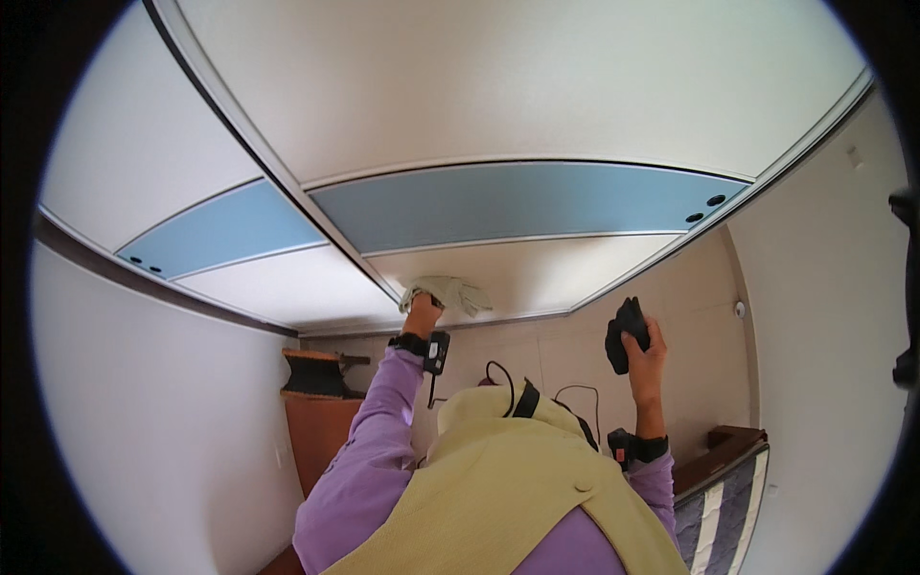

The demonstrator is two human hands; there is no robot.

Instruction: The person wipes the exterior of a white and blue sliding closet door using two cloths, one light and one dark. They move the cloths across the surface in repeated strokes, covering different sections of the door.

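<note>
My left hand (424, 310) presses a pale cloth (453, 293) against the lower white panel of a sliding wardrobe door (532, 269), beside the door's upright frame. My fingers are partly hidden by the cloth. Out to the right, my right hand (647, 348) grips a black object (627, 336), seemingly a folded cloth, held above the tiled floor. A light blue band (532, 201) crosses the door above the cloth, with two black round fittings at its right end.
A second sliding door (223, 230) stands at left, beside a white wall (158, 388). Brown wooden furniture (323, 424) is at lower left. A striped mattress (722, 514) lies at lower right. Thin cables hang near my yellow apron (517, 474). Another wall (819, 345) borders the right.
</note>
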